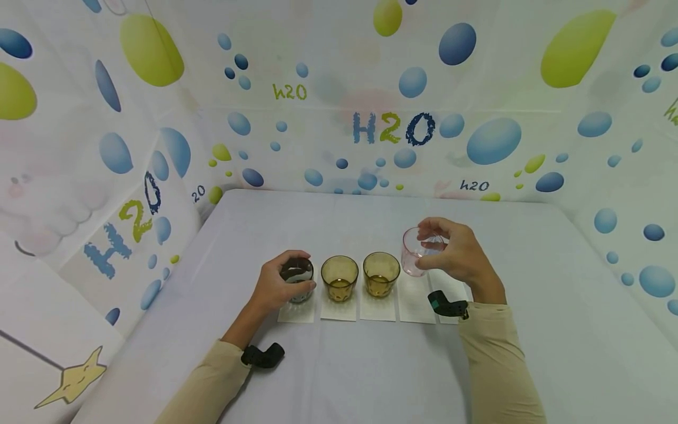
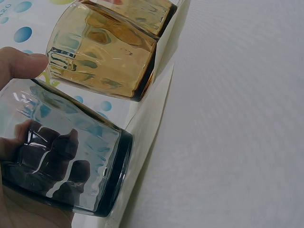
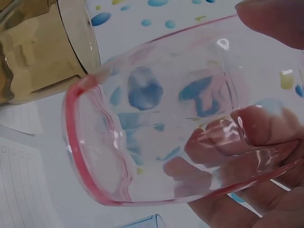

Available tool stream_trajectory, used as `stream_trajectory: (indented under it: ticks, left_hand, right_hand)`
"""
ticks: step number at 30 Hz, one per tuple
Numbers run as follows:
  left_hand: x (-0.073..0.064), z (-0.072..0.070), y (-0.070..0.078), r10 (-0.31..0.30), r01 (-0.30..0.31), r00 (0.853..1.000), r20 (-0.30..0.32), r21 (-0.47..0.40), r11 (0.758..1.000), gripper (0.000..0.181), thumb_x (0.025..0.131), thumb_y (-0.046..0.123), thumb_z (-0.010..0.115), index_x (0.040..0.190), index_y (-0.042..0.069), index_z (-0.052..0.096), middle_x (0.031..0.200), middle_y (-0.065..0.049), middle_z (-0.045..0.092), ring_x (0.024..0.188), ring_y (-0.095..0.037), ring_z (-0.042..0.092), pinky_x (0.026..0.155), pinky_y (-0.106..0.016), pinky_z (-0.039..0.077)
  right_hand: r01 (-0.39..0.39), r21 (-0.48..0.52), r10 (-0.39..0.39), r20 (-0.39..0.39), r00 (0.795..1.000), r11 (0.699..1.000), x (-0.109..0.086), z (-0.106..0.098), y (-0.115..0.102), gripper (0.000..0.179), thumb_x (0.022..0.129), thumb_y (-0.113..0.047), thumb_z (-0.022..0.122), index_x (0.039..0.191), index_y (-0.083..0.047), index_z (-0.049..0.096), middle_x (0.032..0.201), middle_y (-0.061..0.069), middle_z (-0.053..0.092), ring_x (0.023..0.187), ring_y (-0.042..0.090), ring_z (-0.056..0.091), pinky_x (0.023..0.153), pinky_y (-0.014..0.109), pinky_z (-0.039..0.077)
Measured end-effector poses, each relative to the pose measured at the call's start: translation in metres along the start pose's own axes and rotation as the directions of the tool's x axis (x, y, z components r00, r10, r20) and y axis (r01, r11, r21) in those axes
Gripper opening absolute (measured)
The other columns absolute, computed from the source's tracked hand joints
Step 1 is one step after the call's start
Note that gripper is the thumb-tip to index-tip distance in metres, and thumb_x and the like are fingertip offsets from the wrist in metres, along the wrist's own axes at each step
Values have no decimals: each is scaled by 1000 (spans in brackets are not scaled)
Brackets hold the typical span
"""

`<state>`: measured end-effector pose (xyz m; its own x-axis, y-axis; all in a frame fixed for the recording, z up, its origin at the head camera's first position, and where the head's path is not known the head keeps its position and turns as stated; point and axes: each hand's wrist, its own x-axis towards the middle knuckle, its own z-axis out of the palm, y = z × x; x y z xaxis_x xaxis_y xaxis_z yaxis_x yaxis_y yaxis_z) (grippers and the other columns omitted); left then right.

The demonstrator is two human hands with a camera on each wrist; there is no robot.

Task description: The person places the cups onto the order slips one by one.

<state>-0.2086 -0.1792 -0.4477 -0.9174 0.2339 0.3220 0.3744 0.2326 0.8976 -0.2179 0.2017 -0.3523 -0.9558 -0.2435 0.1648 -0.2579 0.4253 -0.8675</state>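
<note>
My left hand [image 1: 281, 282] curls round a dark blue-grey glass [image 2: 66, 156], its fingers visible through the glass wall in the left wrist view. That glass stands at the left end of the row, its base at a white paper slip [image 1: 296, 315]. My right hand [image 1: 458, 250] grips a clear pink-tinted glass [image 3: 156, 114], tilted, at the row's right side. In the head view the pink glass overlaps the upper end of a paper slip [image 1: 415, 300]. Two amber glasses, one left [image 1: 339, 277] and one right [image 1: 381, 274], stand upright between my hands.
Several white slips lie side by side on the white-covered table [image 1: 360, 371]. A light blue glass-like edge [image 3: 145, 222] shows low in the right wrist view. A patterned cloth backdrop [image 1: 328, 141] rises behind and at both sides.
</note>
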Motion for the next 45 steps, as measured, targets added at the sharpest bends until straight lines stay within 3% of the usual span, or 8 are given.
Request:
stream_trajectory:
  ticks: [10,15,18,22,38,45]
  left_hand:
    - [0,1,3,-33,33,999,-3,-3,999,57,77,-3,84,129,-3,61,119,-23,65,111,-40,64,100,-58,50]
    - [-2,1,27,-41,41,999,5,4,999,52,77,-6,81,126,-5,61,116,-27,64,110,-44,63,99,-62,48]
    - [-2,1,24,-39,39,999,4,5,999,53,77,-6,81,126,-5,61,116,-26,65,109,-43,63,99,-62,48]
    - [-1,1,5,-32,32,999,-3,2,999,56,77,-2,83,129,-4,61,118,-22,66,110,-39,64,99,-58,50]
    - [-1,0,4,-4,5,1000,5,-13,1000,53,78,4,85,127,4,64,115,-16,67,108,-33,66,98,-51,53]
    - [0,0,3,6,-6,1000,4,-14,1000,53,79,4,85,127,1,63,115,-16,67,108,-33,66,98,-51,53]
  right_hand:
    - [6,-38,-4,49,999,999,1,0,5,61,65,3,83,122,1,61,116,17,65,107,33,65,95,45,56]
    - [0,-57,4,66,998,998,2,1,8,62,64,1,85,121,1,60,115,16,65,108,33,64,97,44,55]
    - [-6,-56,10,74,997,998,3,2,12,63,64,0,86,121,1,60,115,16,65,110,34,63,97,43,56]
    - [-20,-50,25,86,996,999,5,3,17,63,63,0,87,121,1,60,114,16,64,110,38,61,97,45,55]
    - [-74,-10,74,128,989,997,7,6,29,62,63,3,84,119,2,59,116,26,61,112,43,59,95,41,57]
    - [-102,-31,105,135,985,994,9,8,34,62,63,1,84,120,1,59,118,26,61,111,38,60,96,41,56]
